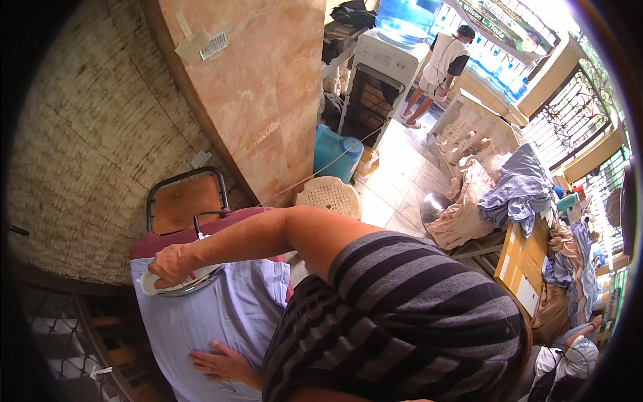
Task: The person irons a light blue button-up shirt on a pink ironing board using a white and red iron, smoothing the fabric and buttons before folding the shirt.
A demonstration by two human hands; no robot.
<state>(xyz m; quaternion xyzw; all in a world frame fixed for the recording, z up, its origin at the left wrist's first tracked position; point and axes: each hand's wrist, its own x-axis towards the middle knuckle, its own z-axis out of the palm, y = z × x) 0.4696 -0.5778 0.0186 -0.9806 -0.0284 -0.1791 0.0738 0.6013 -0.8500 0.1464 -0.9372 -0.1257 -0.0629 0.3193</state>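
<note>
A pale blue garment or cloth (221, 305) is spread over a surface with a maroon cover (144, 248). My right hand (173, 263) reaches across and is closed around the top of a clothes iron (189, 288), which rests on the far part of the cloth. The iron has a white body and a shiny metal edge; my fingers and forearm hide much of it. Nearer to me, my left hand (224, 365) lies flat on the cloth with its fingers stretched out, holding nothing.
A chair with an orange backrest (187, 201) stands beyond the maroon cover. A cord (321, 169) runs toward the water dispenser (383, 74). Nearby are a beige stool (329, 196) and a blue container (338, 157). Clothes (519, 187) pile up at right; a person (447, 60) stands far back.
</note>
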